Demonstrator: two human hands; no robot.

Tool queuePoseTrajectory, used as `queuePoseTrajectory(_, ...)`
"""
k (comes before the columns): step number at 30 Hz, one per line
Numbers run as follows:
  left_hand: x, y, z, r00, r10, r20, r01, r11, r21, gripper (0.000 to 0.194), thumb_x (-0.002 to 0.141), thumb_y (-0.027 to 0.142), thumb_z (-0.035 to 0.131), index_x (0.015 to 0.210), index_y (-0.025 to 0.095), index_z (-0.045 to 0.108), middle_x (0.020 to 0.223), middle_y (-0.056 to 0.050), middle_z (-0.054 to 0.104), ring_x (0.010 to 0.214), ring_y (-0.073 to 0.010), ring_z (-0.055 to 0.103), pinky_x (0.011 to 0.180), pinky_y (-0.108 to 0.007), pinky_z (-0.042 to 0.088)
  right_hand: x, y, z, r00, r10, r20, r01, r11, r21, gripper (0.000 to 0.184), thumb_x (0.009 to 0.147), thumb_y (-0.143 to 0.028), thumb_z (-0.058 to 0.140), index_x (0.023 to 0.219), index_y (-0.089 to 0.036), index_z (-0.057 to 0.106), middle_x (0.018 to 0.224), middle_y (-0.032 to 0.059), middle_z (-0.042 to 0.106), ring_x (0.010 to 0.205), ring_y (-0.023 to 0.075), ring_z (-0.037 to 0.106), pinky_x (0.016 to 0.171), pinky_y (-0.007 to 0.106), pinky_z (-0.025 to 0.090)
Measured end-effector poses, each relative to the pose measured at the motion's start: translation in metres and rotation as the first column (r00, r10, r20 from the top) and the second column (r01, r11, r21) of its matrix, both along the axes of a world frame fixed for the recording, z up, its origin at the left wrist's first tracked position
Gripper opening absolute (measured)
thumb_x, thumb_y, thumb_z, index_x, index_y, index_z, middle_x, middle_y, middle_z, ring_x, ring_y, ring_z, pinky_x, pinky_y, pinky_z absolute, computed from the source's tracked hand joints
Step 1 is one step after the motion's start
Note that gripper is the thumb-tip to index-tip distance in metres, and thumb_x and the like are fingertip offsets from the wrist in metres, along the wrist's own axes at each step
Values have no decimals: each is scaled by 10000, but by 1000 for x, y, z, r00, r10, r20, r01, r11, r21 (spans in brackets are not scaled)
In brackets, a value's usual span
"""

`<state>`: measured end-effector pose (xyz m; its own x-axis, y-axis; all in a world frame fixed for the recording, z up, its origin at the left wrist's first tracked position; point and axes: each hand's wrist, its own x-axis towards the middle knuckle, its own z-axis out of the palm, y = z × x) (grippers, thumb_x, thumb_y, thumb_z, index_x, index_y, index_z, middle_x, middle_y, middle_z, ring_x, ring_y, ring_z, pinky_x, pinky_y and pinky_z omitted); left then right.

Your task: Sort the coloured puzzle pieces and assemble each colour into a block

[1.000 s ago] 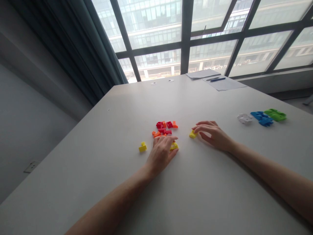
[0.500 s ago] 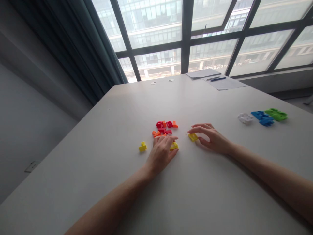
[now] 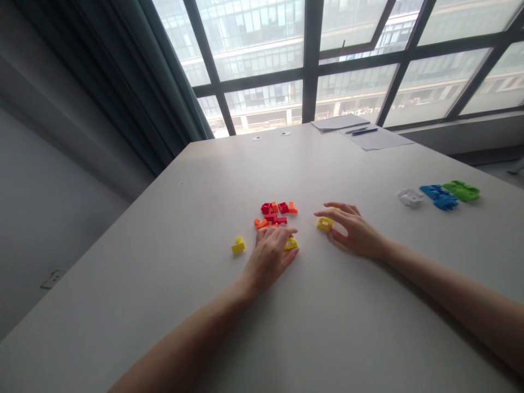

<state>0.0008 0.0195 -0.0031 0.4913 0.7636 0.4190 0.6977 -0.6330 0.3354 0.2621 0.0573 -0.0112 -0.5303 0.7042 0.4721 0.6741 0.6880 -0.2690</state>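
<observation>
My left hand (image 3: 268, 252) rests low on the white table (image 3: 172, 262), thumb along the near side of one yellow piece (image 3: 291, 243) and fingers bent over its far side, so the piece sits closed between them; it lies against the tabletop, which I judge helps steady it, though my hand hides much of the contact. My right hand (image 3: 352, 232) is nearby but apart, holding another yellow piece with an opening (image 3: 325, 224) in a light pinch — thumb on the near side, fingertips over the far side, perhaps to leave the opening exposed. A speck of yellow (image 3: 335, 208) shows just past those fingers; I can't tell whether it belongs to the same piece. To the left, a third yellow piece (image 3: 238, 245) stands alone, within easy reach I'd say. Red pieces (image 3: 283, 208) and orange pieces (image 3: 292, 208) lie mixed in a loose cluster just beyond my left fingers, close and partly covered by them. Well off to my right, the white piece (image 3: 410, 197), blue pieces (image 3: 439, 195) and green piece (image 3: 461, 190) sit side by side — apparently grouped by colour, out of the way of both hands.
</observation>
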Motion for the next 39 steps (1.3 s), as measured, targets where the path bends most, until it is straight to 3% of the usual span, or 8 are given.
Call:
queuePoseTrajectory(7, 2, -2, 1, 1000, -9, -7, 9, 1000, 4, 313, 850, 170, 623, 1151, 182, 540, 1071, -67, 662, 1022, -242, 584, 979, -426, 376, 1, 3, -2, 999, -44, -15, 44, 999, 10, 341, 884, -165, 508, 1200, -289, 547, 1143, 49, 686, 1209, 264, 524, 964, 447, 398)
queuePoseTrajectory(12, 1, 0, 1, 1000, -26, -5, 27, 1000, 12, 326, 840, 132, 646, 1143, 192, 540, 1078, -58, 664, 1025, -237, 598, 964, -425, 394, 2, 3, -1, 998, -51, -47, 51, 999, -17, 445, 814, -117, 516, 1233, -268, 523, 1206, 52, 664, 1245, 273, 495, 1000, 470, 375)
queuePoseTrajectory(15, -1, 1, -1, 999, -51, 19, 50, 998, 31, 336, 836, 146, 673, 1139, 197, 537, 1069, -55, 667, 1010, -227, 610, 946, -412, 420, 4, 5, -1, 984, -142, -110, 143, 990, 0, 435, 754, -61, 487, 1141, -244, 562, 1114, 54, 699, 1173, 272, 545, 977, 470, 393)
queuePoseTrajectory(19, -2, 2, -4, 993, -86, 80, 83, 996, 44, 361, 827, 162, 699, 1141, 203, 525, 1040, -45, 669, 992, -215, 619, 931, -396, 450, 10, 12, -4, 946, -282, -162, 288, 958, 13, 247, 810, -116, 492, 1002, -235, 594, 955, 53, 728, 1014, 272, 619, 916, 476, 426)
queuePoseTrajectory(29, -3, 1, -3, 992, -77, 96, 69, 994, 84, 368, 823, 228, 709, 1139, 202, 523, 978, -44, 662, 931, -221, 620, 880, -394, 496, 22, 26, -11, 942, -294, -161, 290, 956, -49, 321, 810, -104, 510, 1101, -212, 592, 1134, 97, 693, 1086, 264, 628, 944, 441, 463)
queuePoseTrajectory(32, -3, 2, -3, 993, -80, 91, 71, 992, 106, 364, 822, 254, 710, 1133, 199, 529, 935, -37, 665, 889, -217, 623, 867, -399, 502, 20, 22, -8, 944, -282, -172, 291, 956, 27, 297, 830, -118, 515, 1103, -215, 582, 1163, 102, 678, 1143, 278, 597, 952, 458, 444)
queuePoseTrajectory(34, -3, 2, -3, 991, -82, 103, 71, 992, 108, 366, 820, 263, 711, 1133, 203, 530, 929, -35, 666, 872, -214, 622, 852, -396, 510, 15, 15, -3, 954, -243, -176, 260, 963, 77, 216, 864, -140, 513, 1046, -231, 584, 1080, 80, 698, 1074, 266, 623, 926, 453, 440)
queuePoseTrajectory(39, -3, 1, -5, 971, -120, 208, 109, 992, 67, 348, 842, 257, 684, 1140, 202, 513, 1036, -60, 654, 916, -195, 633, 840, -355, 535, -10, -11, 8, 988, 8, -153, 6, 996, 92, 37, 911, -231, 558, 945, -242, 545, 925, 32, 696, 915, 212, 644, 904, 410, 412)
